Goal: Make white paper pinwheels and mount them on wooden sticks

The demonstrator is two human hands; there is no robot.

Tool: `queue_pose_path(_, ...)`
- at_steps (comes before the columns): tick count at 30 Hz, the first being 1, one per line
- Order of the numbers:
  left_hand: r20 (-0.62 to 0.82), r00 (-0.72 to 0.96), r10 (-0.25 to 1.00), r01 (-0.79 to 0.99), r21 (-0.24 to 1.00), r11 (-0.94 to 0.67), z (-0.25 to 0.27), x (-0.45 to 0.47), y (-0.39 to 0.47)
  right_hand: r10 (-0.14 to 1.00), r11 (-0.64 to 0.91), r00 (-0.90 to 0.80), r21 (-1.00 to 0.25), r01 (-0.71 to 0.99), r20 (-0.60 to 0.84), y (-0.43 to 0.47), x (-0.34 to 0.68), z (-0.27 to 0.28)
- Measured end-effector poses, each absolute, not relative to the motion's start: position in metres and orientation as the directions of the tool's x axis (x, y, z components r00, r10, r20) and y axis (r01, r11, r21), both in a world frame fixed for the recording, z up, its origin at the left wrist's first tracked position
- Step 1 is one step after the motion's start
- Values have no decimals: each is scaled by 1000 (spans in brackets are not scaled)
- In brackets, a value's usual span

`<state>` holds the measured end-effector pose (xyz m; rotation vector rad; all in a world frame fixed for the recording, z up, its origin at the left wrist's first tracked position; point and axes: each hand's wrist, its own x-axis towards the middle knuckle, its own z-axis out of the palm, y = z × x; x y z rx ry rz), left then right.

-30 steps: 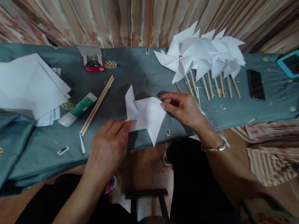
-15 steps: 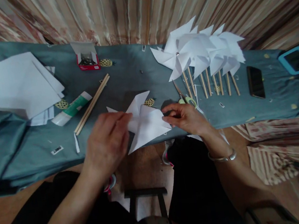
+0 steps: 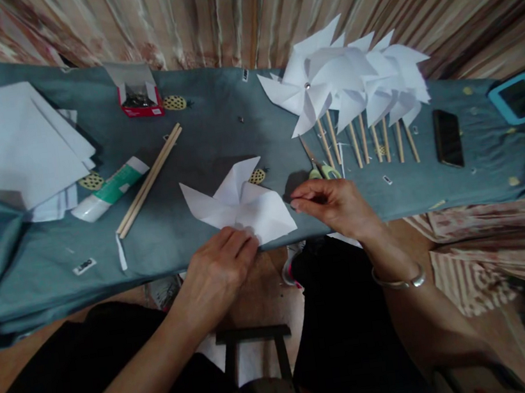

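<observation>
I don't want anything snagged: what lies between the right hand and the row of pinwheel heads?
In the head view, the scissors lie there, handle end toward the right hand, with some sticks extending from the pinwheel heads.

Silver bangle (image 3: 401, 283); black trousers (image 3: 345, 327); pink-trimmed shoe (image 3: 290, 271)

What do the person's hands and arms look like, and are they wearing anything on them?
The left hand and right hand wear no gloves. No sleeve shows on the left forearm or right forearm. A shiny, silver-coloured, curved bracelet is on the right one; the left has none in view.
</observation>
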<state>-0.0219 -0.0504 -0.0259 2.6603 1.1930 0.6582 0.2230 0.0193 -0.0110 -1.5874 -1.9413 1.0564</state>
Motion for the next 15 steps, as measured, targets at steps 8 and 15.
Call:
queue_pose_path(8, 370, 553, 746, 685, 308, -660, -23, -32, -53, 882, 323, -470, -767, 554, 32, 16, 224, 1)
queue_pose_path(15, 357, 557, 750, 679, 324, -659, -21, -41, -53, 807, 394, -591, -736, 550, -10, 7, 208, 5)
